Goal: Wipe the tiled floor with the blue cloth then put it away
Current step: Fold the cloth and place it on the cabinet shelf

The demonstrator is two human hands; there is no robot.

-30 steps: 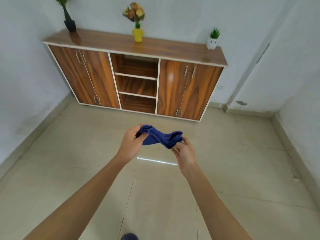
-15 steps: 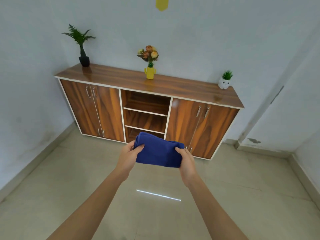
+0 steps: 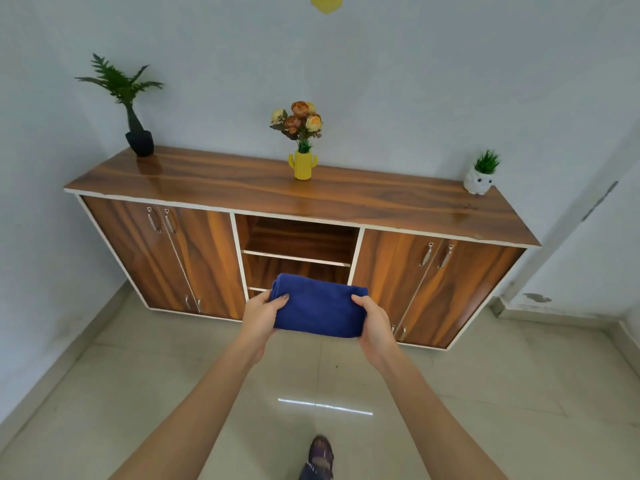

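The blue cloth (image 3: 320,306) is folded into a neat rectangle and held up in the air between both hands. My left hand (image 3: 261,315) grips its left edge with the thumb on top. My right hand (image 3: 375,323) grips its right edge the same way. The cloth hangs in front of the open middle shelves (image 3: 298,251) of a wooden sideboard (image 3: 294,192). The pale tiled floor (image 3: 485,393) lies below.
On the sideboard top stand a black-potted fern (image 3: 133,116), a yellow vase of flowers (image 3: 303,140) and a small white owl pot (image 3: 479,174). Closed doors flank the shelves. White walls close in left and right. My shoe (image 3: 320,457) shows at the bottom.
The cloth went from a bunched twist between my hands to a flat folded rectangle. My view rose and moved closer to the sideboard, and the cloth now sits before the shelves.
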